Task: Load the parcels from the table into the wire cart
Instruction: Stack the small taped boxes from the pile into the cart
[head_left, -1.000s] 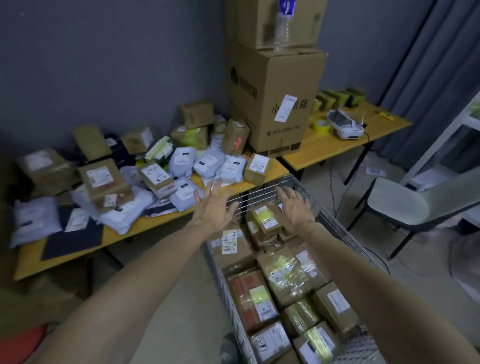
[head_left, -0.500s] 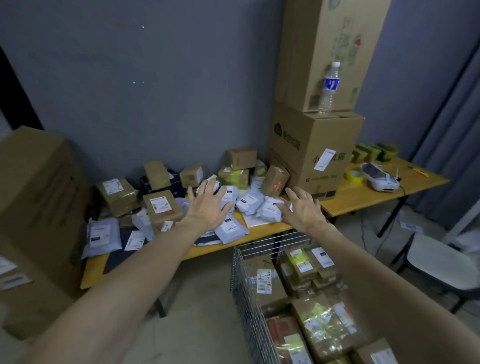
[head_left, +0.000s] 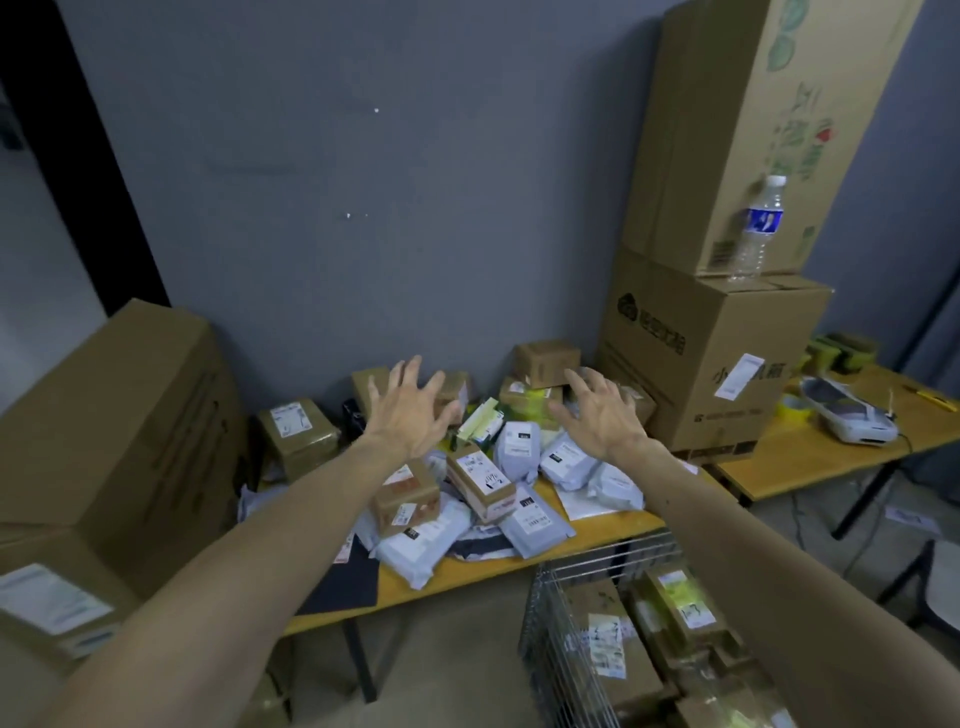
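Parcels (head_left: 480, 480), brown labelled boxes and grey mailer bags, lie heaped on the yellow table (head_left: 467, 570) beneath the left hand (head_left: 410, 410) and right hand (head_left: 605, 415). The wire cart (head_left: 561, 639), holding taped boxes, stands below the right wrist.

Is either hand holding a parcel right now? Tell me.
No: the left hand and the right hand hover open above the parcels, holding nothing.
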